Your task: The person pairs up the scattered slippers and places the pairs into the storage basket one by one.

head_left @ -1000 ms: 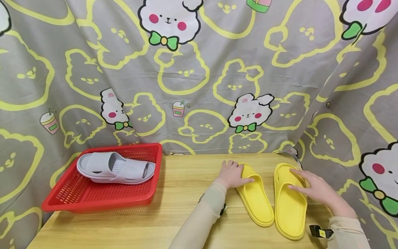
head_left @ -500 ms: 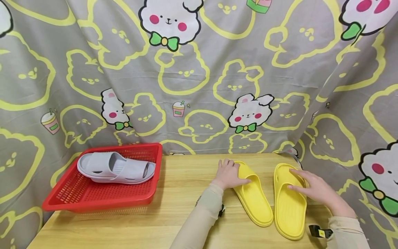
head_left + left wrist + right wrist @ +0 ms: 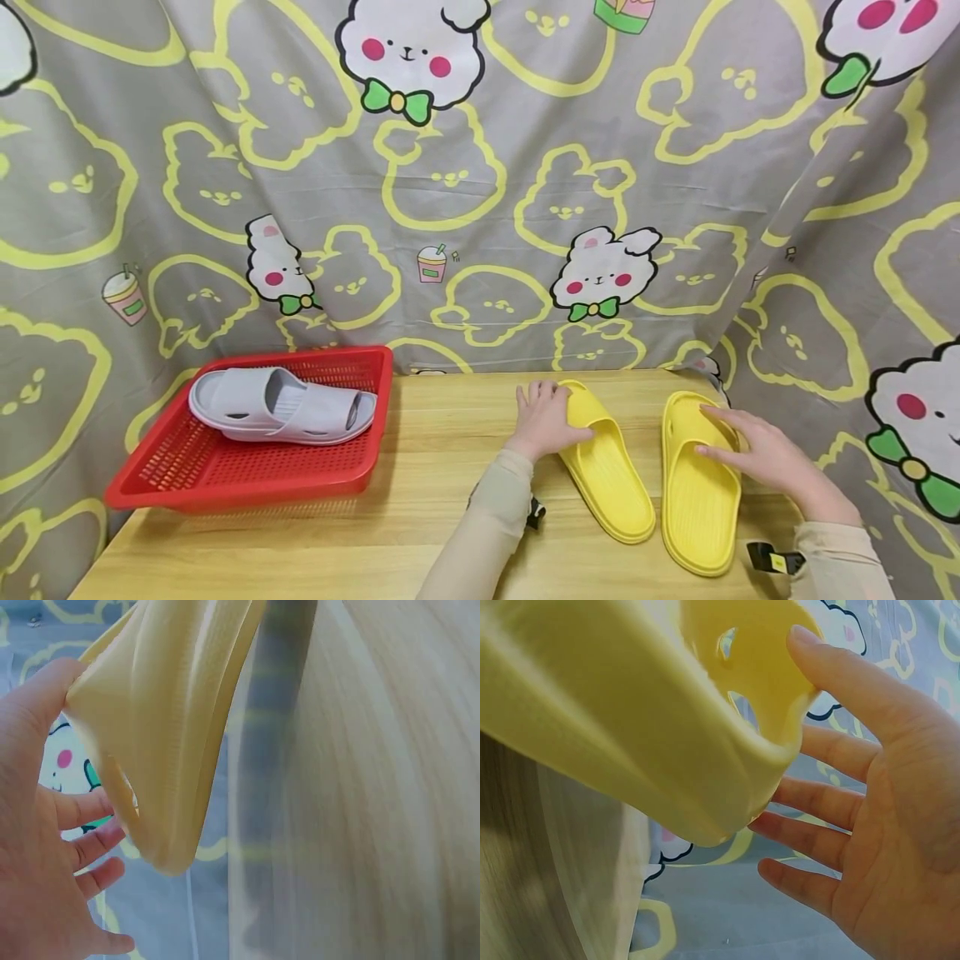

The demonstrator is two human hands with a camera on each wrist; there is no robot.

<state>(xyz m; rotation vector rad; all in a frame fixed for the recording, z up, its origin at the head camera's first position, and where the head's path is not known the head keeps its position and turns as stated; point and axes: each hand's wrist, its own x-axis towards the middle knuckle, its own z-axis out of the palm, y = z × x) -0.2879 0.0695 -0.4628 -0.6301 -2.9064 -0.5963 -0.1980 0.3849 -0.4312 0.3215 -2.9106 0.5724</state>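
Observation:
Two yellow slippers lie on the wooden table with their toes toward the back. My left hand grips the left yellow slipper at its strap, thumb at the strap's opening edge and index finger on its outer side. The other fingers spread away from the side in the left wrist view. My right hand holds the right yellow slipper by its strap. In the right wrist view its thumb lies over the strap edge, with the fingers along the outer side. The slippers' heels are close together and their toes spread apart.
A red plastic basket stands on the left of the table, with a pair of grey slippers stacked inside. Behind the table hangs a grey curtain printed with rabbits. Black wrist straps show near both sleeves.
My left hand and the left slipper have shifted left and slightly back, widening the gap between the toes. My right hand and its slipper stay nearly still.

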